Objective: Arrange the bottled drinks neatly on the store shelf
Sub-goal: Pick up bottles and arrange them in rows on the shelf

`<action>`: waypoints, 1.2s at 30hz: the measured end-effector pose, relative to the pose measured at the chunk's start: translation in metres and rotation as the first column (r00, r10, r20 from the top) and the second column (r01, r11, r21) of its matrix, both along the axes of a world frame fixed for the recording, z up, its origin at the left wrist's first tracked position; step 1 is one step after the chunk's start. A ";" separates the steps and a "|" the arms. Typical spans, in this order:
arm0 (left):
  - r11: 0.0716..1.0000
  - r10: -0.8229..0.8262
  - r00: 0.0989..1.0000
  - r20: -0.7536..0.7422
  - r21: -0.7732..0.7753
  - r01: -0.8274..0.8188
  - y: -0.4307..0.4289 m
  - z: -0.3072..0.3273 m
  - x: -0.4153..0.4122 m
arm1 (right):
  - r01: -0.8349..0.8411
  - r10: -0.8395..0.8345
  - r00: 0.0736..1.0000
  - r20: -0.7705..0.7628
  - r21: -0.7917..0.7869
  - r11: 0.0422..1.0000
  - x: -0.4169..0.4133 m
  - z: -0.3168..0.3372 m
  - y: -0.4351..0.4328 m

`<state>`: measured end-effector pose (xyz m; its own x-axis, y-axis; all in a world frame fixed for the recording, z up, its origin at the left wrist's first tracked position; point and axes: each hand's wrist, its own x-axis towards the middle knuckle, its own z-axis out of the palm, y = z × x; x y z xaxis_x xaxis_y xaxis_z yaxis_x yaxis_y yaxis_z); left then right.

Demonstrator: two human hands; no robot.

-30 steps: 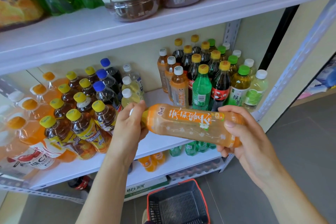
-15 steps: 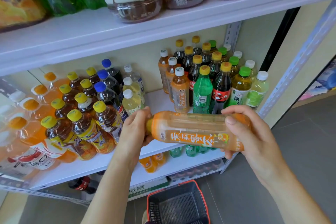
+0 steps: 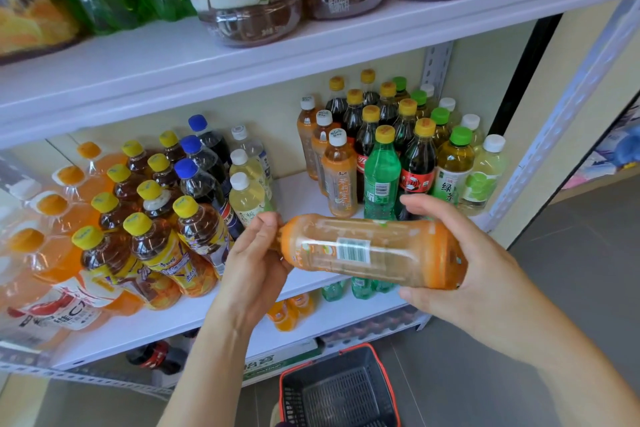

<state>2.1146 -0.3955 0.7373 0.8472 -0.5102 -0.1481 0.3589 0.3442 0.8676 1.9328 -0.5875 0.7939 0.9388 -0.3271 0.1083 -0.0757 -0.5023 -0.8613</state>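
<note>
Left hand (image 3: pixel 254 253): fingers curled round the cap end of the tea bottle.
Right hand (image 3: pixel 471 253): gripping the base end of the same bottle.
Tea bottle (image 3: pixel 370 250): held level, barcode up, cap to the left, in front of the middle shelf's front edge.
Shopping basket (image 3: pixel 341 388): on the floor below the hands.
Middle shelf (image 3: pixel 173 319): bottles standing in two groups.
Matching tea bottles (image 3: pixel 339 180): upright, left edge of the right group.

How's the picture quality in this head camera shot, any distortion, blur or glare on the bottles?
Head view: the wide lens bows the upper shelf and slants the right upright; orange bottles at the left border look stretched and smeared; the held bottle is sharp, barcode visible; lighting is soft and even, only small highlights.
</note>
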 end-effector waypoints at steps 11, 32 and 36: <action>0.996 -0.085 0.963 0.255 0.033 0.079 0.006 0.020 0.011 | 0.109 -0.118 0.992 -0.038 -0.181 0.977 0.006 -0.018 -0.008; 0.869 -0.082 0.903 0.421 0.475 -0.142 -0.019 0.023 0.025 | 0.153 -0.139 0.981 0.139 -0.098 0.983 0.031 -0.088 -0.012; 0.729 -0.242 0.688 0.685 0.596 -0.336 -0.039 0.037 0.037 | 0.147 -0.155 0.987 -0.047 -0.141 0.979 0.062 -0.102 -0.014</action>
<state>2.1519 -0.4343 0.7740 0.8495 -0.4823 0.2137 -0.4272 -0.3912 0.8152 1.9947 -0.6018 0.6916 0.8857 -0.4513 0.1094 -0.2066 -0.5939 -0.7775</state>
